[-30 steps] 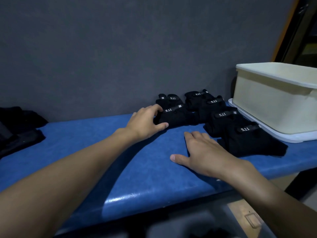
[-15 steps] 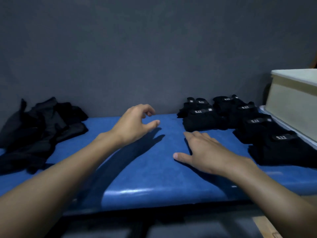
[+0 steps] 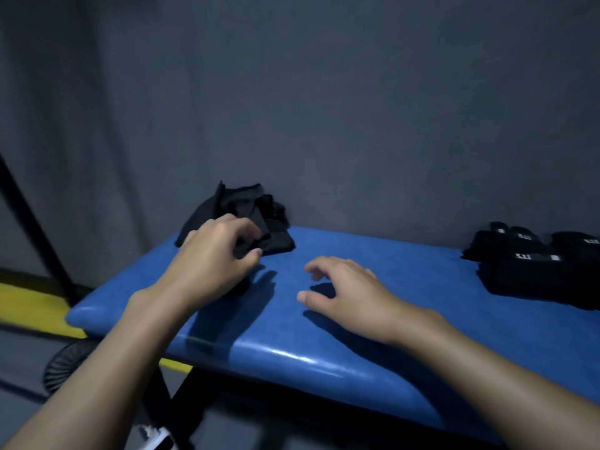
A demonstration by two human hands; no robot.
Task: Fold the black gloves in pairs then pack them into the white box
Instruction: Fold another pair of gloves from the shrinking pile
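Note:
A loose pile of unfolded black gloves (image 3: 246, 206) lies at the back left of the blue bench (image 3: 357, 339), against the wall. My left hand (image 3: 211, 254) is over the pile's front edge, fingers curled and apart, touching the fabric without a clear hold. My right hand (image 3: 347, 293) hovers low over the bare bench in the middle, fingers spread, holding nothing. Folded black glove pairs (image 3: 532, 267) with small white labels lie at the right edge of the view. The white box is out of view.
A dark grey wall (image 3: 324, 108) runs right behind the bench. The bench's left end is near my left forearm. Past it stand a slanted black bar (image 3: 32, 222), a yellow floor strip (image 3: 29, 306) and a round dark grille (image 3: 65, 362).
My view has swung left, so the white box has left the frame. My left hand has moved from the folded gloves across to the unfolded pile. My right hand has lifted its fingers slightly.

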